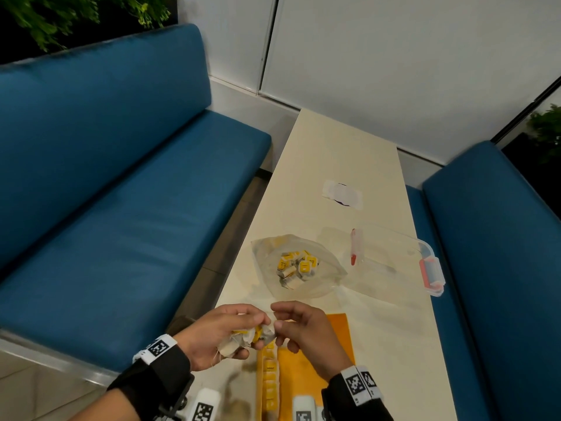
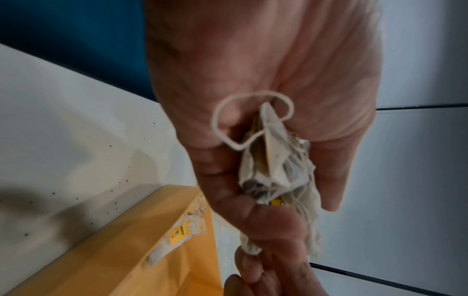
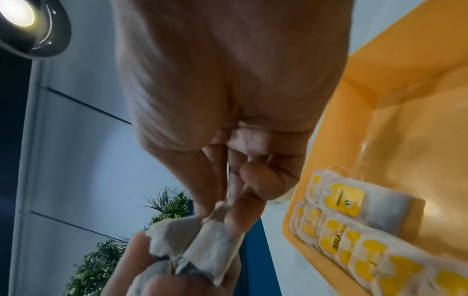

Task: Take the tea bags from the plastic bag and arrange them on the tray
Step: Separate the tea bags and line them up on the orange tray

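My left hand (image 1: 230, 332) grips a bunch of tea bags (image 1: 243, 340) with yellow tags, their strings dangling; the bunch (image 2: 273, 166) fills the palm in the left wrist view. My right hand (image 1: 291, 326) pinches one tea bag (image 3: 217, 234) at the top of that bunch, just above the yellow tray (image 1: 303, 372). A row of tea bags (image 1: 270, 378) lies along the tray's left edge, seen close as a row of tagged bags (image 3: 354, 240). The clear plastic bag (image 1: 318, 287) with several more tea bags (image 1: 296, 267) lies open on the table beyond my hands.
A clear lidded box with red clips (image 1: 394, 262) stands right of the plastic bag. A taped label (image 1: 343, 192) sits farther back on the cream table (image 1: 379, 344). Blue benches (image 1: 121, 192) flank the table on both sides.
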Available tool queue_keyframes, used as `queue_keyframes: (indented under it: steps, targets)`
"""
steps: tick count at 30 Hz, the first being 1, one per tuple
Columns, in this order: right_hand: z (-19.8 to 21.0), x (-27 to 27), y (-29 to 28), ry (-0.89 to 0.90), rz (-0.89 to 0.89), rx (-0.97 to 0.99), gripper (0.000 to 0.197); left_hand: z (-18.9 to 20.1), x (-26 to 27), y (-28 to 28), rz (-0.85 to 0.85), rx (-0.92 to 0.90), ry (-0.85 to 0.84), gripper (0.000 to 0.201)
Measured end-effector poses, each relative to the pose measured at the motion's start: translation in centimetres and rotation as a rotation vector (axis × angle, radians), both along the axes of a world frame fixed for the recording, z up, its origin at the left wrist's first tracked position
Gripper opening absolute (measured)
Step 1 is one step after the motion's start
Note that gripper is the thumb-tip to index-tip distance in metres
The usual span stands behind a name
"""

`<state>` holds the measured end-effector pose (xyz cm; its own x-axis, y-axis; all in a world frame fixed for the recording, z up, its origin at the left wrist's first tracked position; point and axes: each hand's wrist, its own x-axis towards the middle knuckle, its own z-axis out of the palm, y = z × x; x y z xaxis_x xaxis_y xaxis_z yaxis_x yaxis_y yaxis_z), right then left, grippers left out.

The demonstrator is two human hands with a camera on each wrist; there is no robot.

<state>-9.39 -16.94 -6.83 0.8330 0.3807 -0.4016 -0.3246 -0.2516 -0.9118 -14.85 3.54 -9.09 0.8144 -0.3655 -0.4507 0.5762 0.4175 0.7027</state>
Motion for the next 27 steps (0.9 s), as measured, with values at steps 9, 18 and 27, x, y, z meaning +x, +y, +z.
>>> queue_keyframes:
  steps: [9,18,27]
  targets:
    - [-0.1,-0.1,0.0,-0.044,0.059,-0.123,0.010,-0.3,0.0,0.0,0.056,0.054,0.015,0.033]
    - [-0.4,0.7,-0.9,-0.046,-0.053,-0.089,0.017,-1.0,0.5,0.7,0.229,-0.009,0.106,0.050]
    - [1.0,0.9,0.4,-0.041,0.059,0.013,0.017,0.0,1.6,-0.9,0.174,0.346,-0.047,0.009]
